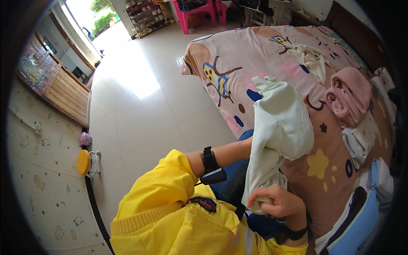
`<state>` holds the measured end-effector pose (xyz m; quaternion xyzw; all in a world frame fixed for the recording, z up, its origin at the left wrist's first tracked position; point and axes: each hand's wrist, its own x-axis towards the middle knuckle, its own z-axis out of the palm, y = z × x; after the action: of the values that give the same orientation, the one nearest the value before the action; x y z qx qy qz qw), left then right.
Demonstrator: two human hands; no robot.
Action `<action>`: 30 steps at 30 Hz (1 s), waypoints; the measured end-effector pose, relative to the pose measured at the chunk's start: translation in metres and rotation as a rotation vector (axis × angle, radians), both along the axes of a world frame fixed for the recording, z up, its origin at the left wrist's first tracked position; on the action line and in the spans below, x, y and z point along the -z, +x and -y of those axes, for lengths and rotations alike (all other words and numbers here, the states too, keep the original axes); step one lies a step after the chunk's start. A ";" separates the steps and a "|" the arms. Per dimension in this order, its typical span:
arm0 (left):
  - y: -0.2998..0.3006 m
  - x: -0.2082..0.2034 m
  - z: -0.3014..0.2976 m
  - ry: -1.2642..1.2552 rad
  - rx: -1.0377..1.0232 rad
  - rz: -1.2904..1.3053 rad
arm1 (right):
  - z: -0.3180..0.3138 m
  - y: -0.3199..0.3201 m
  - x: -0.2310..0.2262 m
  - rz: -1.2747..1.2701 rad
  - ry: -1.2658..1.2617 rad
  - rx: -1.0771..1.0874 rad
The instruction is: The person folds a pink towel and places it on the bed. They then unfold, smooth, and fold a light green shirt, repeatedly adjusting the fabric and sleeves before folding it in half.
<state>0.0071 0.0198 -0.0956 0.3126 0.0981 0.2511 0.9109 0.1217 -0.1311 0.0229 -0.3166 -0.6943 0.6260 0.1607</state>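
A pale green long-sleeved top [282, 121] hangs bunched in front of me, above the near edge of the bed. My left forearm [233, 155], with a black strap and a small device on it, reaches into or behind the cloth. The fabric hides my left hand, so its fingers do not show. Lower down, my right hand [278, 202] is closed round the end of a hanging sleeve [259, 178], fingers curled into the cloth. A black band circles my right wrist.
The bed [238, 55] has a pink and brown patterned sheet. On it lie a crumpled cream garment [312, 59], a folded pink garment [348, 95], white folded clothes [359, 138] and a blue, black and white pile [357, 221]. A yellow-topped stool [84, 162] stands by the left wall.
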 end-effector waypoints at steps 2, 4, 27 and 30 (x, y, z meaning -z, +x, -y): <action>0.002 -0.010 0.008 -0.097 0.170 0.254 | 0.001 -0.008 0.007 0.154 0.001 -0.111; -0.002 -0.017 0.015 -0.203 0.360 0.469 | 0.007 -0.007 0.019 0.113 0.115 0.155; -0.056 -0.014 0.027 0.505 0.036 -0.441 | 0.019 0.075 0.034 0.128 0.778 1.387; -0.083 -0.001 0.008 0.500 0.000 -0.739 | 0.014 0.097 0.015 0.949 1.487 1.333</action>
<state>-0.0758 0.0122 -0.0948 0.5918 0.3533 0.1385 0.7111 0.2188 -0.1454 0.0081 -0.6598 -0.5787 -0.3444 0.3333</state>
